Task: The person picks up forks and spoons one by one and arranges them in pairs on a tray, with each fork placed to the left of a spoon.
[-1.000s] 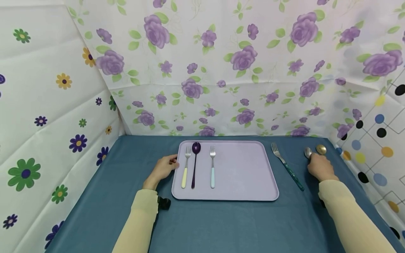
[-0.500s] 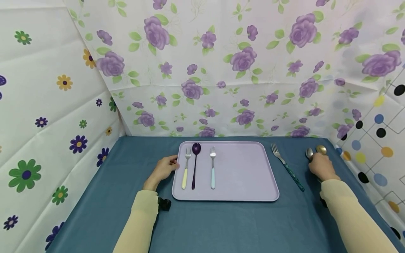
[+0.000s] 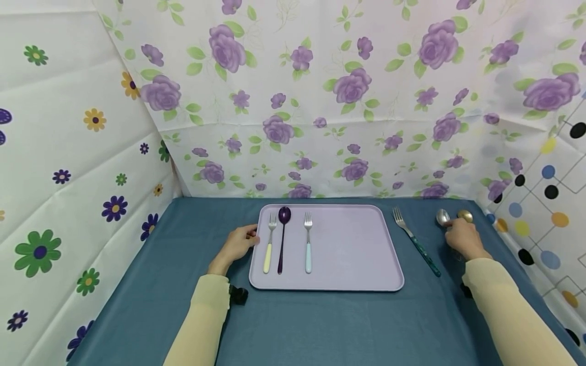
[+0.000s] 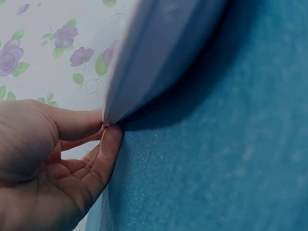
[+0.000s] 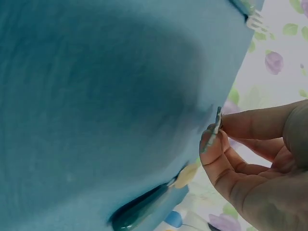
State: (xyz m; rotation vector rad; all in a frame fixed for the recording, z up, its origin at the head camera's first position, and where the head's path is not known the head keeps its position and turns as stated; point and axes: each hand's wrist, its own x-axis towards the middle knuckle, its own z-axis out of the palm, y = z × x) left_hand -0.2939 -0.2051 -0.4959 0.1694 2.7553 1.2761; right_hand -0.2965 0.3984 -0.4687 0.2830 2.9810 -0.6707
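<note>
At the tray's left edge, my left hand pinches the rim of the lilac tray between thumb and fingers. The left wrist view shows the tray's rim meeting the fingertips. On the tray lie a yellow-handled fork, a dark purple spoon and a light-blue-handled fork. To the far right, my right hand pinches a silver spoon between thumb and forefinger; its handle is mostly hidden by the hand. Just beyond lies a gold spoon, whose dark green handle shows in the right wrist view.
A fork with a green handle lies slanted between the tray and my right hand. Blue cloth covers the table. Floral sheets stand along its back and sides.
My right hand has turned slightly, and the silver spoon's bowl has shifted a little left and away from me. My left hand and the tray have stayed put.
</note>
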